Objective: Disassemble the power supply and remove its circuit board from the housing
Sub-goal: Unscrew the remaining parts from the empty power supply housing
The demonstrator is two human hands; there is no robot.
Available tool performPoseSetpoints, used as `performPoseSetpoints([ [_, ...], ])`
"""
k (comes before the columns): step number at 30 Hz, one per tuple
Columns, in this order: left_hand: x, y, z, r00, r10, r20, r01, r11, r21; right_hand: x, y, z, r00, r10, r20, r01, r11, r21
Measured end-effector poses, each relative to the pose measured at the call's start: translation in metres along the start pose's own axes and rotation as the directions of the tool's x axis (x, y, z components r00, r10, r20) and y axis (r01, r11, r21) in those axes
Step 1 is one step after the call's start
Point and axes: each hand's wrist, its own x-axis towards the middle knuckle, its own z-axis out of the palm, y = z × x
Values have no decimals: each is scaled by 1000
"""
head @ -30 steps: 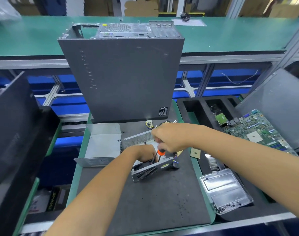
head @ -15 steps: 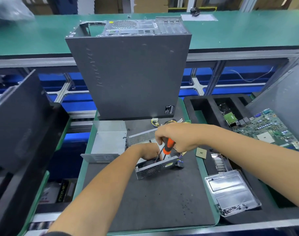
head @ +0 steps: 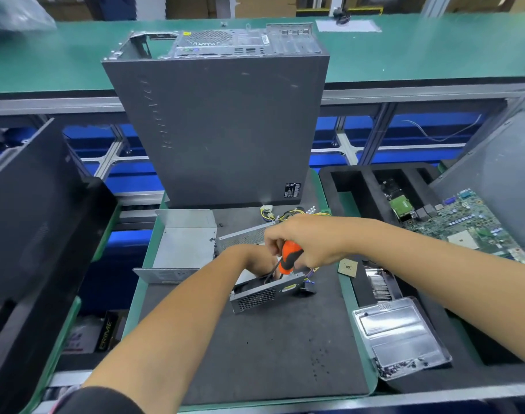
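Observation:
The power supply housing [head: 264, 294], a grey metal box with a mesh front, lies on the dark mat [head: 264, 354] in the middle. My left hand [head: 252, 259] reaches into its open top; the fingers are hidden behind the right hand and the tool. My right hand [head: 303, 240] grips an orange-and-black screwdriver [head: 288, 258] that points down into the housing. A bundle of yellow and black wires [head: 285, 215] trails behind the hands. The removed metal cover [head: 183, 243] lies to the left. The circuit board inside is hidden.
A tall grey computer case [head: 219, 127] stands at the back of the mat. On the right are a motherboard [head: 464, 225], a loose CPU chip [head: 347, 268], a heatsink [head: 379, 283] and a clear plastic tray [head: 401, 339] with screws. Dark panels [head: 31, 222] lean at left.
My right hand has tilted and lifted the screwdriver, so more of its orange handle shows. The left hand stays in the housing. The camera view has shifted slightly.

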Motion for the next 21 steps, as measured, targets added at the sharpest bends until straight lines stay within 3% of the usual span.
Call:
performPoseSetpoints([
  [3, 0, -1, -2, 999, -16, 29, 17, 1000, -18, 3, 3, 7, 999, 15, -39, -16, 999, -29],
  [7, 2, -3, -3, 998, 3, 69, -1, 1000, -25, 11, 3, 7, 970, 198, -144, -223, 958, -181],
  [14, 8, 4, -4, 997, -5, 72, 5, 1000, -5, 5, 8, -7, 995, 32, 96, -19, 992, -126],
  [19, 9, 8, -5, 999, -34, -16, 34, 999, 4, 5, 6, -3, 999, -42, 14, 43, 996, -83],
  [21, 9, 10, -10, 998, -45, 35, 44, 999, 9, 7, 2, 4, 1000, -13, -21, 10, 988, -154],
])
